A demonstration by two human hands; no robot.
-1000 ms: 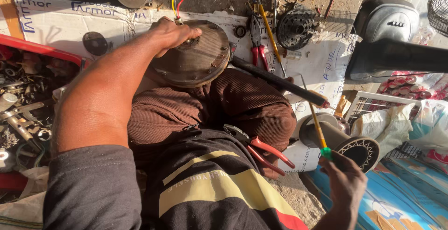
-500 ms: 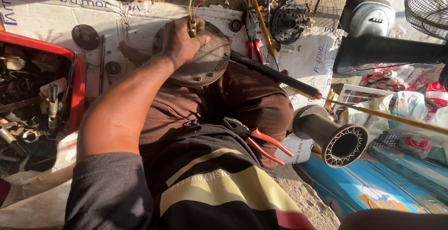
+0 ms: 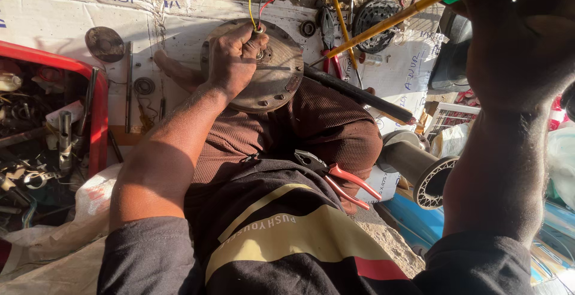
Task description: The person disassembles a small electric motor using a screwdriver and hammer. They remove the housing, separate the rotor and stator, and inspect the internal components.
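Ground-level workspace: printed white sheeting [image 3: 179,28] spread over dirt, seated person's legs across it; red toolbox [image 3: 96,100] of mixed metal parts at the left; black fan guard [image 3: 374,22] at the top; dark cylinder with spoked end [image 3: 428,172] at the right; round rusty motor plate [image 3: 278,67] resting on the knee, tilted toward the camera; red-handled pliers [image 3: 341,178] lying loose on the lap; left hand [image 3: 233,61] closed over the plate's centre, fingertips pinching yellow and red wires [image 3: 256,10] at the hub; right hand [image 3: 518,25] raised close to the camera, clenched on a yellow-shafted screwdriver [image 3: 377,28] that slants down toward the plate. Judged step: steadying the plate; next, the tip needs seating on a fastener
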